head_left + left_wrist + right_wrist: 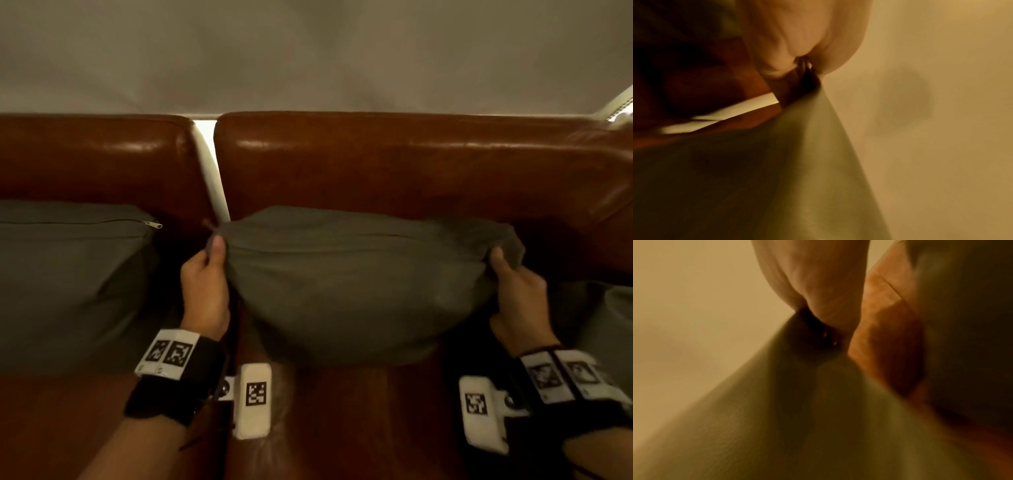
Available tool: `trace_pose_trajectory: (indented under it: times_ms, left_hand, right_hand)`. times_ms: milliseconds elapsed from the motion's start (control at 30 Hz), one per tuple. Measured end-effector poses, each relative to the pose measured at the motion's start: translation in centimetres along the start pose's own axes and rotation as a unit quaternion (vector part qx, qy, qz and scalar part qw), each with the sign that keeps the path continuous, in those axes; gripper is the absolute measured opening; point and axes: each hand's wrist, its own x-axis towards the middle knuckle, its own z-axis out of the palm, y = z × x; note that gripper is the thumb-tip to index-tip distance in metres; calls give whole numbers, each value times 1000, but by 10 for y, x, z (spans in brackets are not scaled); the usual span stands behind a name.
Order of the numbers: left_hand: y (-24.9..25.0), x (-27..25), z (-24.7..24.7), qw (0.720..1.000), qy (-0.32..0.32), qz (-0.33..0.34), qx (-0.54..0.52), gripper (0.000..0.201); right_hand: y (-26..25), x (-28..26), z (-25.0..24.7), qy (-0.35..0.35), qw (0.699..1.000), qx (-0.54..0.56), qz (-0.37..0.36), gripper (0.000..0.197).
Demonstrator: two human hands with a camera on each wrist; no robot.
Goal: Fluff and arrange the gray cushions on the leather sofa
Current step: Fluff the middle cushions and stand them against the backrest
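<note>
Your left hand [205, 284] and right hand [520, 294] pinch the middle gray cushion's [359, 291] top corners; the left cushion [68, 281] already stands arranged.

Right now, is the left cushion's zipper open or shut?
Shut: the left cushion shows a thin closed seam line, its zipper pull at the end.

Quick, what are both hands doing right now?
Left hand: closed, pinching the middle cushion's left top corner.
Right hand: closed, pinching its right top corner.

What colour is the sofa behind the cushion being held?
The sofa is glossy reddish-brown leather; the head view shows it best.
</note>
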Motion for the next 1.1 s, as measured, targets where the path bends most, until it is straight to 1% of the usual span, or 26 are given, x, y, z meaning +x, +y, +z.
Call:
trace_pose_trajectory:
  times_ms: [67,133,200,233,267,300,333,367,400,433,467,500,533,567,600,667,700,733,767,800,900,933,967,1033,1067,1100]
  left_hand:
    - [-21,-6,-10,999,-8,-54,3,26]
    - [-27,-8,-9,996,6,-93,3,31]
    - [-16,-7,-5,995,23,-97,-4,29]
    - [-7,-6,-5,996,19,-89,0,28]
    - [2,-5,-3,997,11,-81,7,30]
    - [10,-5,-1,997,3,-76,20,33]
    - [14,-4,0,997,-8,-75,33,36]
    - [17,-4,1,996,-14,-74,43,39]
    - [18,-3,2,996,-16,-71,53,41]
    - [17,-3,2,996,-18,-67,63,42]
    - [16,-2,2,995,-17,-62,69,42]
    - [16,-1,1,995,-18,-58,78,40]
    - [15,0,-1,995,-19,-53,86,38]
    - [16,2,-4,994,-19,-52,93,37]
    - [15,5,-8,993,-16,-53,104,36]
    - [14,8,-15,989,-20,-53,137,31]
    - [14,9,-17,987,-24,-54,148,30]
    - [13,9,-18,987,-25,-55,151,29]
    - [13,9,-18,986,-24,-60,151,29]
    - [12,10,-18,986,-19,-63,150,30]
    - [9,6,-19,986,0,-68,154,41]
    - [7,4,-21,985,7,-68,156,47]
    - [6,2,-23,985,14,-67,157,50]
    - [9,-5,-23,987,12,-57,151,47]
    - [13,-10,-22,987,9,-46,152,41]
    - [19,-14,-20,987,1,-29,156,35]
  right_hand:
    - [27,-2,-10,-3,999,-23,25,27]
    - [36,4,-11,4,997,-60,44,36]
    - [26,11,-9,55,987,-147,15,59]
    - [18,11,-7,88,974,-209,-26,74]
    - [6,5,1,117,952,-271,-79,83]
    - [-4,-9,16,125,927,-323,-145,82]
    - [-10,-27,35,104,898,-363,-225,74]
    - [-10,-47,62,56,857,-403,-317,62]
    - [-4,-67,90,-11,796,-446,-408,52]
    - [6,-85,119,-85,731,-481,-476,48]
    - [16,-102,147,-161,679,-508,-506,48]
    - [25,-115,168,-238,651,-534,-484,50]
    - [36,-120,182,-292,639,-557,-444,52]
    - [44,-116,188,-317,638,-577,-399,54]
    - [49,-107,185,-315,633,-593,-385,57]
    - [51,-86,160,-270,605,-626,-411,62]
    - [48,-72,143,-239,605,-634,-417,59]
    - [41,-58,123,-208,614,-642,-410,56]
    - [35,-42,101,-178,628,-650,-388,54]
    - [29,-24,77,-153,654,-654,-348,53]
    - [10,18,7,-99,742,-645,-151,54]
    - [8,26,-10,-81,770,-625,-104,57]
    - [7,31,-23,-69,801,-590,-73,62]
    - [2,29,-33,-58,887,-457,-17,63]
    - [-3,24,-33,-58,926,-373,4,56]
    - [-9,18,-33,-61,951,-302,4,44]
